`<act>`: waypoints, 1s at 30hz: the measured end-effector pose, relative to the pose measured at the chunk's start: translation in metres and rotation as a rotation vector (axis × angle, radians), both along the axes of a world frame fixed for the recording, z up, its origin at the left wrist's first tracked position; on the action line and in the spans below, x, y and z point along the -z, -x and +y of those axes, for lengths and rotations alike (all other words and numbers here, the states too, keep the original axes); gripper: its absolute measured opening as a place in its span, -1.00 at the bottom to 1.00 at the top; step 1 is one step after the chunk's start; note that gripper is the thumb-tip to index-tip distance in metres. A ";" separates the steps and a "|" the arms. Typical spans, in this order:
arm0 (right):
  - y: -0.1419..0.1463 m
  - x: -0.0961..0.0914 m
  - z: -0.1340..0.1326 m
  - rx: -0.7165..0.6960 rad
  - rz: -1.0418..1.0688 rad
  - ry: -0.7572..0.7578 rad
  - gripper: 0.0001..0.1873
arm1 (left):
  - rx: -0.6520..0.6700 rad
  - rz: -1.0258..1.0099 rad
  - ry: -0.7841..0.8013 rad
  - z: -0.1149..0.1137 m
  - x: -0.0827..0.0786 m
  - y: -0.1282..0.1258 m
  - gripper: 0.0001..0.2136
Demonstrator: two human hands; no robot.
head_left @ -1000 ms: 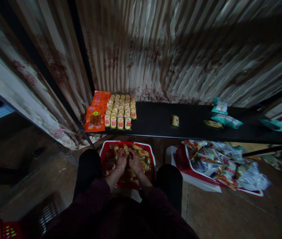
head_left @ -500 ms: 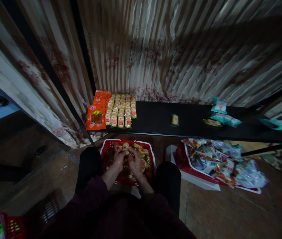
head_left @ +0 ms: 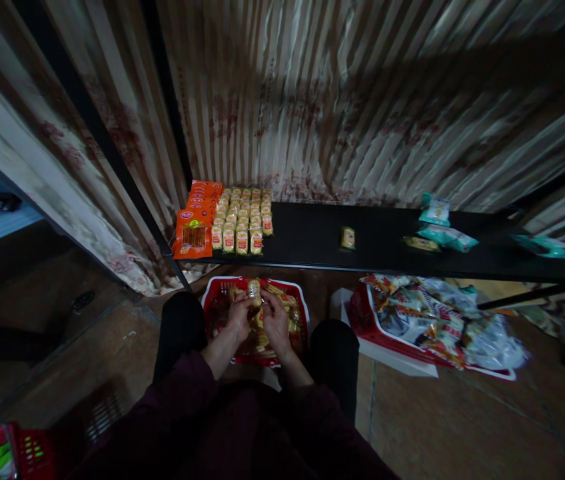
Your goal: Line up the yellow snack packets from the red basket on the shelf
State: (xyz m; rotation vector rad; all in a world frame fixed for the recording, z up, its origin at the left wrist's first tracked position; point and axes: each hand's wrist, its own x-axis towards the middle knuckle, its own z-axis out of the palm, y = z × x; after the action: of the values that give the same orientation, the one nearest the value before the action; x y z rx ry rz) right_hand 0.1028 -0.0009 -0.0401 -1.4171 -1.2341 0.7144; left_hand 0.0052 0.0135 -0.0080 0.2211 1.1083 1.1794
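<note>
Both my hands are over a red basket (head_left: 306, 313) with a white rim, full of small wrapped snacks. My left hand (head_left: 239, 316) is closed around a small wrapped snack cake (head_left: 254, 289) held upright above the pile. Close against its right side is my right hand (head_left: 275, 319), with its fingers curled at the same cake. On the black shelf (head_left: 307, 230) ahead stand tight rows of similar wrapped snack cakes (head_left: 242, 241). Left of them, orange snack packets (head_left: 193, 233) form an overlapping column.
One wrapped cake (head_left: 348, 238) lies alone mid-shelf. Turquoise packets (head_left: 447, 237) and a flat yellowish packet (head_left: 421, 244) lie farther right. Below stands another red basket (head_left: 362, 313) heaped with bagged snacks. A red crate (head_left: 32, 453) is at the lower left. Black posts (head_left: 167, 120) frame the shelf.
The wrapped cake in my hands is now more upright and shows more above my fingers. The view has shifted slightly; the things on the shelf have not moved.
</note>
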 end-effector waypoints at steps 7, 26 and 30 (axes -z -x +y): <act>0.004 -0.012 -0.003 0.026 -0.007 0.017 -0.66 | -0.073 -0.155 0.106 0.001 -0.007 -0.005 -0.80; 0.004 -0.030 -0.005 0.034 -0.176 -0.042 -0.63 | -0.048 -0.215 0.173 0.003 -0.010 -0.005 -0.84; 0.002 -0.028 -0.006 0.039 -0.225 -0.015 -0.63 | -0.009 -0.193 0.069 0.001 -0.012 -0.007 -0.78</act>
State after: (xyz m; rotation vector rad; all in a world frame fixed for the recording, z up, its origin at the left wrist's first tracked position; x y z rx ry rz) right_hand 0.1004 -0.0064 -0.0122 -1.5360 -1.3773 0.5286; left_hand 0.0123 0.0146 0.0039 0.0483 0.9788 1.1431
